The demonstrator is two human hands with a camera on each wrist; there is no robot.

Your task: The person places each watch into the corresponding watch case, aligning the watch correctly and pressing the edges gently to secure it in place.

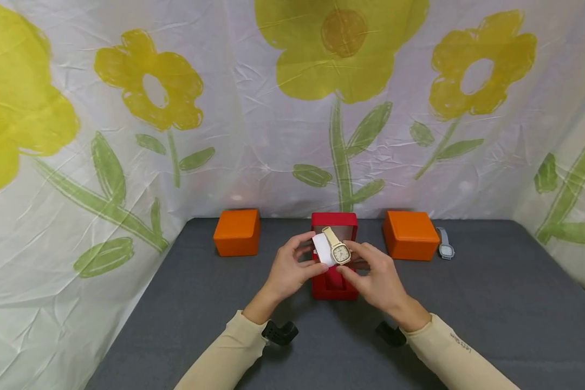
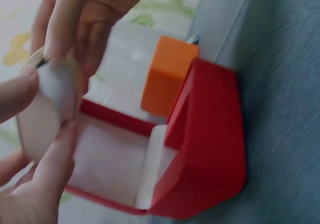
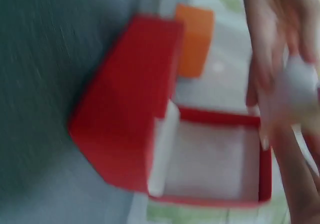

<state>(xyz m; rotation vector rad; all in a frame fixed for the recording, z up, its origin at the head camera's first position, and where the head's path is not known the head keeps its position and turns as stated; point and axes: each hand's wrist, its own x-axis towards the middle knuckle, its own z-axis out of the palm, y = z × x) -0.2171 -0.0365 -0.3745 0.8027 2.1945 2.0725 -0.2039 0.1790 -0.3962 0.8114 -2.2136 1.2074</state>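
Note:
A red watch box (image 1: 335,281) stands open on the grey table, its lid (image 1: 334,226) upright at the back. Both hands hover just above it. My left hand (image 1: 292,266) grips a white watch cushion (image 1: 323,249) with a gold watch (image 1: 340,251) wrapped round it. My right hand (image 1: 375,273) pinches the watch at its right side. In the left wrist view the red box (image 2: 205,149) shows a pale, empty lining below the cushion (image 2: 50,104). The right wrist view is blurred: the red box (image 3: 150,134) with the cushion (image 3: 297,84) among the fingers.
An orange box (image 1: 237,232) sits at the back left and another orange box (image 1: 410,234) at the back right. A grey watch (image 1: 445,245) lies beside the right one. Flower-printed sheets wall the grey table (image 1: 492,303) on three sides.

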